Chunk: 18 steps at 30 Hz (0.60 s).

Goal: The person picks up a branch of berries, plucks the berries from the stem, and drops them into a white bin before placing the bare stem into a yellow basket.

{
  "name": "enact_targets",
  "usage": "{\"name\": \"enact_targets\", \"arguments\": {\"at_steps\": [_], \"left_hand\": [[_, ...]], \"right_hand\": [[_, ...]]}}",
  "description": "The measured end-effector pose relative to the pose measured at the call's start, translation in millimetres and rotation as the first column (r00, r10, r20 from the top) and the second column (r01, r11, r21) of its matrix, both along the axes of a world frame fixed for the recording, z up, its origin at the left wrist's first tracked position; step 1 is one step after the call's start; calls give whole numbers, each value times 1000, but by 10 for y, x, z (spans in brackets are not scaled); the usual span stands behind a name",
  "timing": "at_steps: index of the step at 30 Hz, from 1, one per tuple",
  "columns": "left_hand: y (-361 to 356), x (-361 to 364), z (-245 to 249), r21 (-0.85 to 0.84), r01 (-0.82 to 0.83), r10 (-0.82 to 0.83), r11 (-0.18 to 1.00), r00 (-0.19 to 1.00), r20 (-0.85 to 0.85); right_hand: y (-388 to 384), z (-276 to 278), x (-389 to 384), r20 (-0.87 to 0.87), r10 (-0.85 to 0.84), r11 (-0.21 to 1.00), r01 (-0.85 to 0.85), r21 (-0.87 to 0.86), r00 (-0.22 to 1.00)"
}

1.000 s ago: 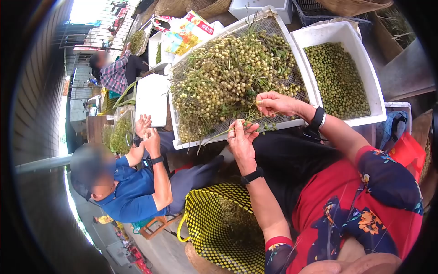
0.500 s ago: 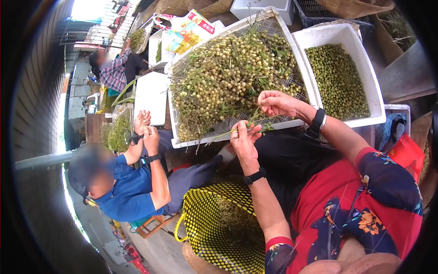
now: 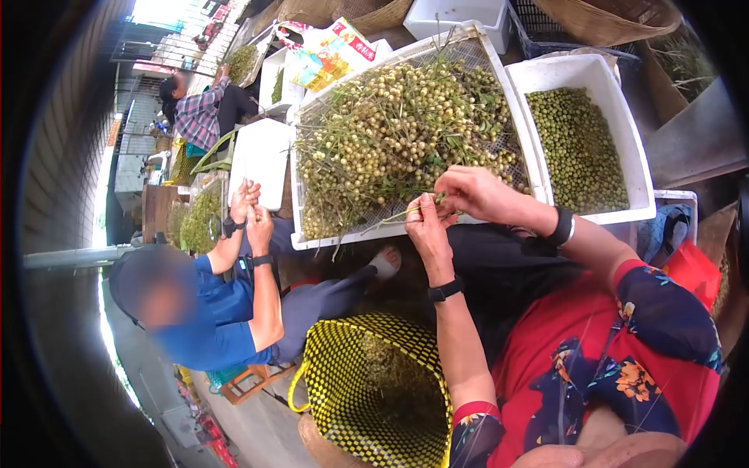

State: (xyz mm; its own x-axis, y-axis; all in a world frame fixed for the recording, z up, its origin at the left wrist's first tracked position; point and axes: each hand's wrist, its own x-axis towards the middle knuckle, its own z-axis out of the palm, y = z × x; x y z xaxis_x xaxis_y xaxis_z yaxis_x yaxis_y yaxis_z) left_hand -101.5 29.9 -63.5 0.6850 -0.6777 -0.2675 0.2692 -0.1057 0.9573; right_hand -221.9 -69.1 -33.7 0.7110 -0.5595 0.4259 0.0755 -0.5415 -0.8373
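My left hand (image 3: pixel 429 232) is closed on a thin green stem (image 3: pixel 396 216), whose end sticks out to the left over the tray's near rim. Close beside it, my right hand (image 3: pixel 477 193) has its fingertips pinched together at the same sprig, where a bit of green shows; what exactly they grip is hidden. Just beyond both hands lies a heap of small round yellowish-green fruits on stems (image 3: pixel 406 125), spread on a mesh tray with a white frame (image 3: pixel 515 86). To the right, a white foam box (image 3: pixel 644 168) contains loose green fruits (image 3: pixel 581 148).
A yellow-and-black woven basket (image 3: pixel 331 390) with plant bits inside stands below my left forearm. At left, a co-worker in a blue shirt (image 3: pixel 226 312) sits with both hands raised near a white foam lid (image 3: pixel 261 164). Farther back is another person in a checked shirt (image 3: pixel 199 121).
My hands have come together; the left has moved up and right with the stem, and the right has shifted slightly down to it. The view has tilted a little.
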Motion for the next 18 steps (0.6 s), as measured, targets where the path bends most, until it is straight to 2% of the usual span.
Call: {"name": "enact_targets", "arguments": {"at_steps": [3, 6, 9, 10, 11, 12, 13, 14, 15, 16, 18], "left_hand": [[-10, -30, -18, -12, 97, -97, 995, 995, -28], [28, -94, 156, -42, 235, -239, 971, 961, -137], [12, -174, 220, -109, 352, -364, 930, 924, -119], [8, -197, 256, -52, 364, -366, 930, 930, -25], [-12, -218, 289, 8, 365, -364, 931, 928, 73], [-44, -257, 362, -1, 375, -374, 927, 924, 82], [-62, -296, 440, 110, 353, -370, 929, 880, 297], [-76, -326, 508, 209, 299, -364, 931, 788, 496], [-128, -250, 297, 169, 236, -283, 957, 632, 722], [-158, -311, 335, 87, 245, -222, 966, 602, 767], [-162, -388, 436, 145, 248, -273, 958, 632, 726]], "right_hand": [[-32, -196, 21, -1, 44, 999, -44, -28, 999], [-73, -262, -61, 15, 16, 994, -15, -112, 1000], [-132, -234, -186, -6, -32, 997, 32, -66, 999], [-110, -172, -230, 56, -40, 999, 39, 32, 998], [-102, -112, -269, 17, -51, 993, 49, 107, 999], [-98, -97, -291, -20, -53, 981, 56, 183, 998], [-88, -83, -314, -14, -60, 983, 61, 173, 998], [-76, -70, -338, -6, -31, 960, 32, 279, 999], [-72, -66, -360, 6, 0, 924, -2, 382, 1000], [-79, -63, -389, 14, 4, 929, -9, 370, 1000], [-88, -69, -465, 159, 69, 733, -159, 661, 985]]}}
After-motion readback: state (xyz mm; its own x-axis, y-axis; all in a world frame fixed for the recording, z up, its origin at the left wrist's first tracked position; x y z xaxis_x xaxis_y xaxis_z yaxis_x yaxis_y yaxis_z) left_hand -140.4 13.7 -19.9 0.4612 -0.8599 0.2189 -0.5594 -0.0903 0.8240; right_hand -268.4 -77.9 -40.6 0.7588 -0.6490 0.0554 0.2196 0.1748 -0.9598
